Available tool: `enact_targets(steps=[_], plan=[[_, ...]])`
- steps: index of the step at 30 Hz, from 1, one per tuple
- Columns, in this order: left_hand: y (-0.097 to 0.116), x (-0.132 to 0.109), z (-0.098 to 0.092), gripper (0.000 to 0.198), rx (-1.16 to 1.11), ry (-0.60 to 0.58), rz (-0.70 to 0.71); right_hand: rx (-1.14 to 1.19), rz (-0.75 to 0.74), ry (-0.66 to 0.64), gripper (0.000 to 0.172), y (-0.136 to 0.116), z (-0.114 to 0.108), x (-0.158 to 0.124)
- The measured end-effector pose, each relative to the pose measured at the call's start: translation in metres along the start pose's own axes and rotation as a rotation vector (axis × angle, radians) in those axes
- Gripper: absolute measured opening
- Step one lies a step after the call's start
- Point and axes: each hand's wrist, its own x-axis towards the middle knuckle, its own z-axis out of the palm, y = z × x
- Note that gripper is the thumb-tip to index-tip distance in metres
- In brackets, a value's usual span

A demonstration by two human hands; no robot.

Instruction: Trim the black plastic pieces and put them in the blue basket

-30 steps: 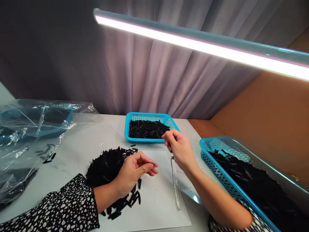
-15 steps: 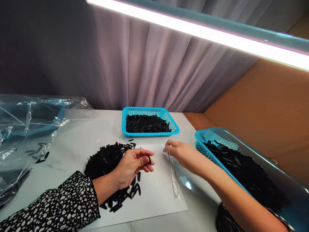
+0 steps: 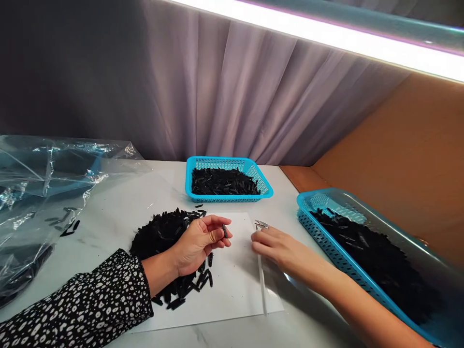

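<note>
Head view: left hand [image 3: 195, 244] rests on the white sheet [image 3: 235, 285], thumb and fingers pinched shut on one small black piece [image 3: 224, 231], grip closed around it. The hand sits just right of the black pile [image 3: 159, 234], its wrist lying over the pile's loose near edge. Right hand [image 3: 279, 249] lies flat and low at the sheet's right edge, fingers loosely out, grip open, holding nothing; fingertips sit by metal tweezers [image 3: 261, 224] just beyond them, contact unclear. A clear strip [image 3: 261, 285] runs along the sheet's right edge under that hand. Small blue basket [image 3: 266, 186] of black pieces stands behind the sheet, apart from it. Large blue basket [image 3: 326, 241], also full of black pieces, sits right of the sheet. Crumpled plastic bag [image 3: 43, 183] lies far left of the sheet on the counter [image 3: 119, 203].
</note>
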Motion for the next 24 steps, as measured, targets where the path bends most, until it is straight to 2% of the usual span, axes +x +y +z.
enact_targets(steps=[4,6,8,9,12,15,19,24], plan=[[0.000,0.000,-0.001,0.034,-0.010,0.013,0.006,0.328,0.236,0.423,0.021,-0.010,-0.005,0.000],[0.001,0.000,0.000,0.034,-0.008,0.026,0.010,0.439,0.372,0.647,0.031,-0.018,-0.008,0.009],[0.001,0.000,0.002,0.035,0.000,0.047,0.021,0.548,0.456,0.765,0.042,-0.027,-0.012,0.022],[0.001,0.000,0.002,0.036,0.003,0.063,0.031,0.597,0.464,0.778,0.042,-0.032,-0.013,0.029],[0.001,-0.001,0.004,0.036,0.006,0.123,0.070,0.746,0.504,0.760,0.020,-0.045,-0.011,0.045],[0.000,-0.001,0.005,0.036,0.014,0.148,0.101,0.874,0.540,0.774,0.006,-0.051,-0.001,0.050],[0.000,0.000,0.005,0.036,0.018,0.168,0.100,0.792,0.469,0.772,0.020,-0.050,0.008,0.047],[0.000,0.002,0.004,0.035,0.021,0.171,0.080,0.647,0.336,0.727,0.017,-0.048,0.003,0.048]])
